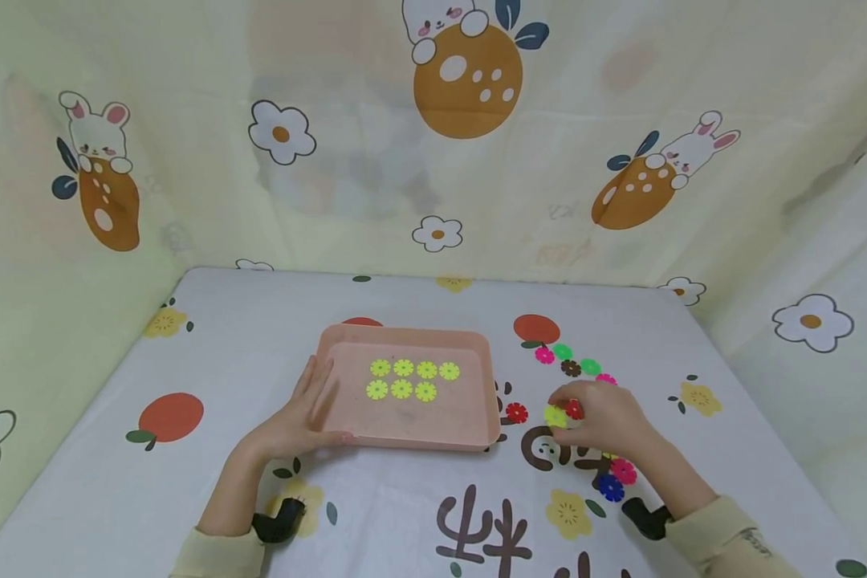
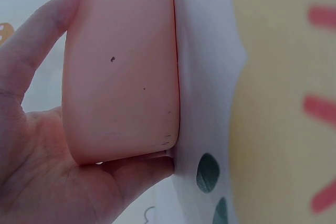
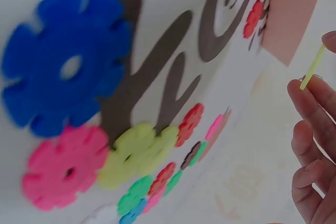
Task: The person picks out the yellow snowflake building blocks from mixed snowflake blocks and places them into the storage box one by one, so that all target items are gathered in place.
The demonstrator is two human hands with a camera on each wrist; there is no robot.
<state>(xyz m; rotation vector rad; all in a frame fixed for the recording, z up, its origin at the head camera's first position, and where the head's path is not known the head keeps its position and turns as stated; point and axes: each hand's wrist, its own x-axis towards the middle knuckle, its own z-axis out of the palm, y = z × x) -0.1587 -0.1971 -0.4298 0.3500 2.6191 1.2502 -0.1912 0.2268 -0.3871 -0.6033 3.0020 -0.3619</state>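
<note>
A shallow pink tray (image 1: 441, 429) lies flat on the cloth, holding several yellow flower-shaped pieces (image 1: 402, 389) in two rows. My left hand (image 1: 299, 421) rests against its near left corner, fingers along the left side and thumb along the front. The left wrist view shows that palm beside the tray's outer wall (image 2: 123, 77). Right of the tray, my right hand (image 1: 607, 413) pinches one yellow flower piece (image 1: 555, 416) between thumb and forefinger. In the right wrist view this piece (image 3: 313, 67) appears edge-on. A red flower piece (image 1: 574, 409) shows just behind it, partly covered by my fingers.
Loose flower pieces lie around my right hand: a red one (image 1: 516, 413) near the tray, a brown one (image 1: 571, 368) and green one (image 1: 590, 367) farther back, a pink one (image 1: 624, 471) and blue one (image 1: 611, 487) nearer me. Patterned cloth (image 1: 361, 177) hangs behind the table.
</note>
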